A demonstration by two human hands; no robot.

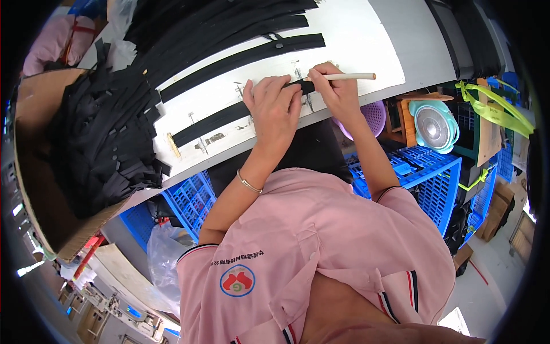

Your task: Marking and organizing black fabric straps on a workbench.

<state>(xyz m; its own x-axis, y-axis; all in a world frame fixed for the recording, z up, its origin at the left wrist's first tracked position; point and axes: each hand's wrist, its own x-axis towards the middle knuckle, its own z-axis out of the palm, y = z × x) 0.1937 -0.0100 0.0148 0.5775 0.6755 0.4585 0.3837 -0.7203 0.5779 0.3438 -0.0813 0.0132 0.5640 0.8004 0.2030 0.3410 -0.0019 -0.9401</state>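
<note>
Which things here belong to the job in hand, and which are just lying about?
Job, apparently:
black strip under left hand
white pencil-like tool in right hand
white board beneath

Lying about, seemingly:
teal fan
purple basket
blue crates
clear plastic bag

A long, narrow black strip (212, 120) lay flat on the desk (424, 46), running straight along its near edge, the middle partly hidden. A slim whitish pen (358, 76) slanted low over the desk, its brownish end toward the desk's right side.
</note>
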